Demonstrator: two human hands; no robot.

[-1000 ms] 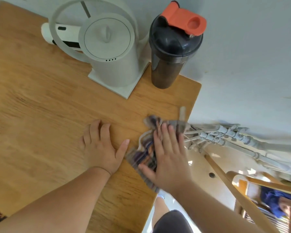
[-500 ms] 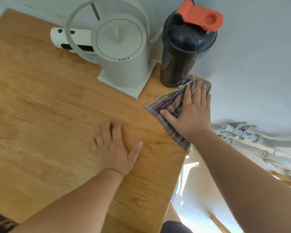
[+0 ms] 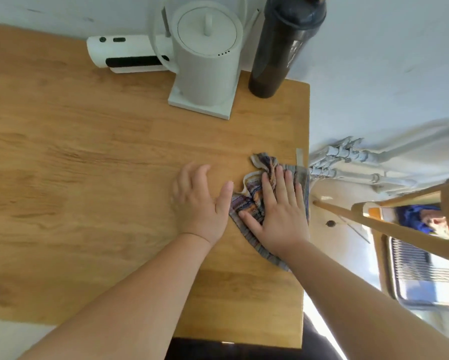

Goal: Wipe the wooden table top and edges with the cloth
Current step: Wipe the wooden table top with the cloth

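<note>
The wooden table top (image 3: 93,157) fills most of the view. A striped, multicoloured cloth (image 3: 252,201) lies bunched near the table's right edge. My right hand (image 3: 280,211) presses flat on the cloth with fingers spread, covering its middle. My left hand (image 3: 200,201) rests palm down on the bare wood just left of the cloth, its thumb touching the cloth's edge and nothing held.
A white kettle (image 3: 207,61) on its base and a dark shaker bottle (image 3: 277,50) stand at the back right by the wall. A white cylindrical device (image 3: 124,54) lies behind the kettle. Pipes (image 3: 348,162) and a wooden chair (image 3: 405,224) are beyond the right edge.
My right hand has drawn the cloth back along the right edge, from beside the bottle toward me. My left hand stayed flat on the table.
</note>
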